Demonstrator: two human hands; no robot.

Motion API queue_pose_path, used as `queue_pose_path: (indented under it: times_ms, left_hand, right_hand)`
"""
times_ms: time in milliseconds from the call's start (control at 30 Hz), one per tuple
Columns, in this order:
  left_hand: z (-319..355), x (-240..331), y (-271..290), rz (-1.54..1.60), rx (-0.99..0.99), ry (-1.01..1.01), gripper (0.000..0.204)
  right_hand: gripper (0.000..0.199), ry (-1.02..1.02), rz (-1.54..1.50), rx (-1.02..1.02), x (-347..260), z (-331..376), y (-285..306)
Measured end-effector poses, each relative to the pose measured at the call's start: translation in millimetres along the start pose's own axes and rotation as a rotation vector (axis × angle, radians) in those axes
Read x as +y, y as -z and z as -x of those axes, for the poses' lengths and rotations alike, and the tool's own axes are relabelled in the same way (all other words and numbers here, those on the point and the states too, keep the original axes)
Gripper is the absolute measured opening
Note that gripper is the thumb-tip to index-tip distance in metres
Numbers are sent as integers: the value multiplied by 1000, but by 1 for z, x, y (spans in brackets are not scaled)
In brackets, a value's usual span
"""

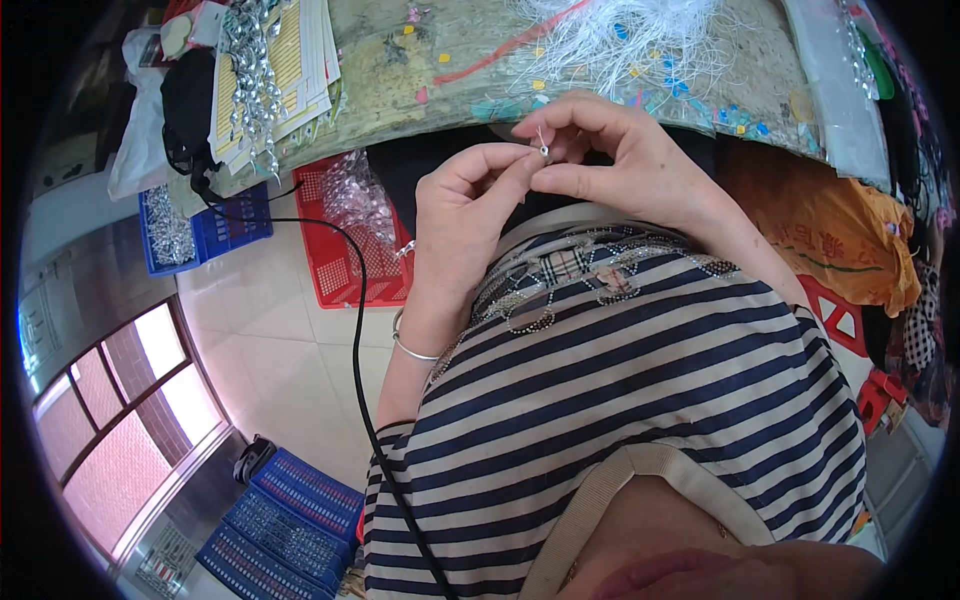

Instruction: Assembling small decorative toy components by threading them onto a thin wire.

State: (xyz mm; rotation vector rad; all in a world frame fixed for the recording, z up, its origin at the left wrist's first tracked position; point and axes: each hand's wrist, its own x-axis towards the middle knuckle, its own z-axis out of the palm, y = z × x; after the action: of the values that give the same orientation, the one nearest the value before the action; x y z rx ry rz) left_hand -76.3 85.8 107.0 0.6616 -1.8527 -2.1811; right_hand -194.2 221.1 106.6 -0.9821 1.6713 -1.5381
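Near the table's front edge, my left hand (465,205) is closed, its thumb and forefinger pinching a tiny shiny piece (544,151) with a thin pale strand standing up from it. The exact kind of this piece is too small to make out. Just to its right, my right hand (635,160) curls in close, thumb and forefinger bent around the same spot. What its inner fingers grip is hidden. Beyond both hands, a loose heap of white threads (640,45) lies on the worn table (390,100).
Silver twisted strips (255,80) lie over striped cards (312,60) at the table's left. Below stand a blue basket (230,215) and a red basket (330,270) with clear plastic. A black cable (358,330) crosses the left side. An orange bag (850,240) sits at right.
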Motion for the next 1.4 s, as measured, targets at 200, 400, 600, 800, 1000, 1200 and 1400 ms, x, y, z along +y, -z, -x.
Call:
queue_pose_path:
  times_ms: [200,400,600,800,1000,1200,1400]
  left_hand:
    - [1,2,3,-56,-16,40,12]
    - [0,0,9,-119,-47,37,12]
    - [2,-1,14,-114,-86,71,11]
    - [2,5,24,-152,4,56,11]
    - [3,3,27,-138,-6,58,12]
    - [5,-1,24,-49,-42,129,13]
    - [5,-4,26,-51,-44,112,12]
  right_hand:
    - [14,79,74,-24,8,-4,6]
    - [6,207,294,-24,10,-3,9]
    - [4,319,469,-91,8,-2,14]
    - [13,-15,171,25,7,3,36]
    - [16,-15,122,10,10,5,23]
    - [21,86,367,43,14,3,15]
    - [33,-142,202,32,7,0,13]
